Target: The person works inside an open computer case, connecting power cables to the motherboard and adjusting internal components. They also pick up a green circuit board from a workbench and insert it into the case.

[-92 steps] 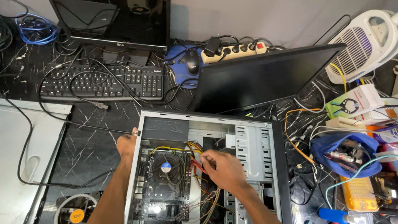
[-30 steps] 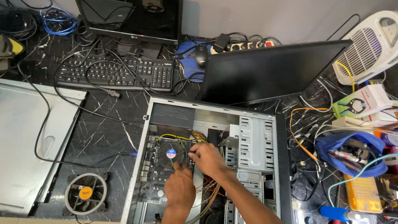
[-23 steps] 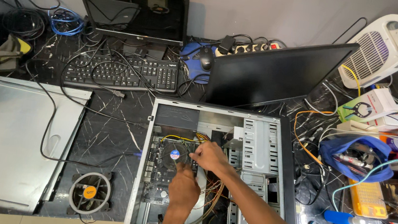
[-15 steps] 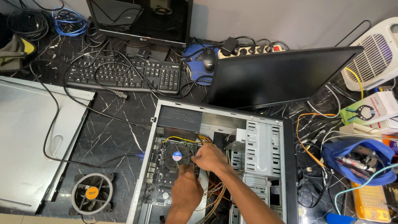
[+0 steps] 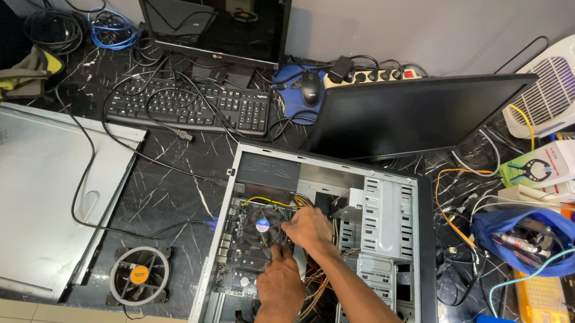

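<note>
Two dark screens (image 5: 207, 9) (image 5: 410, 114) (both off); white box (image 5: 547, 163) right.

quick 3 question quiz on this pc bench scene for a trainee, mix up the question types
1. True or false: the open computer case lies on its side with its panel off.
2. Which lies left of the case? A) loose cooling fan B) white fan heater C) blue tool pouch
3. Where are the left hand and right hand?

Key
1. True.
2. A; the grey side panel lies there too.
3. Both inside the case, over the motherboard, beside the processor cooler.
</note>
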